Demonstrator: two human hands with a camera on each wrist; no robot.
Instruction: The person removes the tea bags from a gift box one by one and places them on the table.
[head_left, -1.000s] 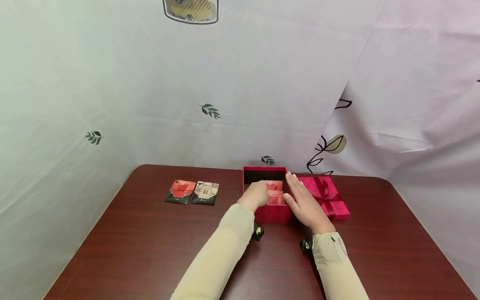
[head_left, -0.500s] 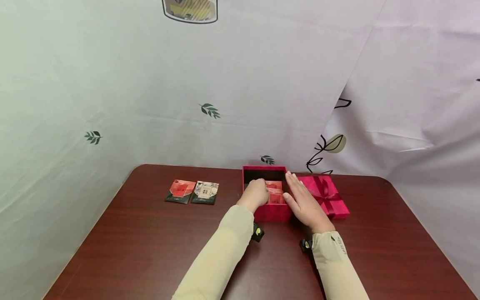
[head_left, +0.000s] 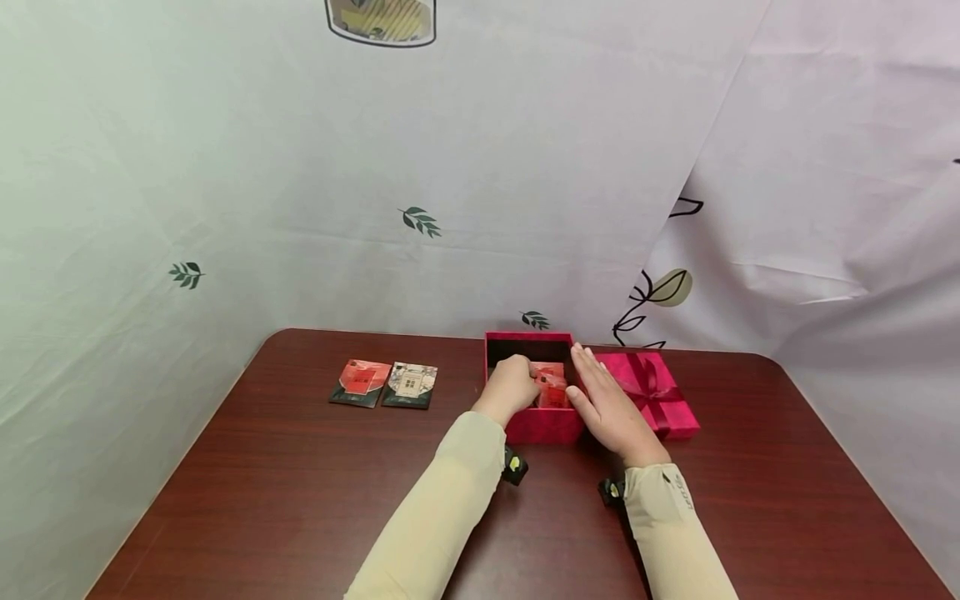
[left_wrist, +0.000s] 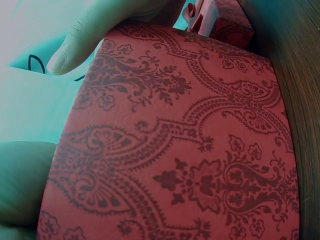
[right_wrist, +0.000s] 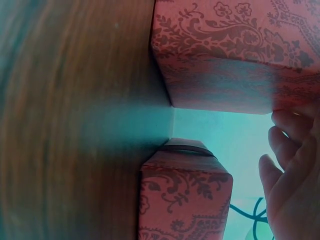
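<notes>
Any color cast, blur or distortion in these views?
Head: even light, true color, sharp, wide-angle bend at table edges. Left wrist: teal cast, box fills the frame, bowed. Right wrist: same cast, table smeared, box pattern sharp.

lid [head_left: 651, 392] crowds box [head_left: 542, 427], bare table [head_left: 285, 492] left

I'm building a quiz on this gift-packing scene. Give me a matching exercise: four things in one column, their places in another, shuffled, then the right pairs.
1. left hand
2. right hand
3. lid with ribbon
4. two packets

A. on the table, left of the red box
B. flat against the box's right wall
C. inside the open box
D. right of the box

Pairs: 1-C, 2-B, 3-D, 4-A
</notes>
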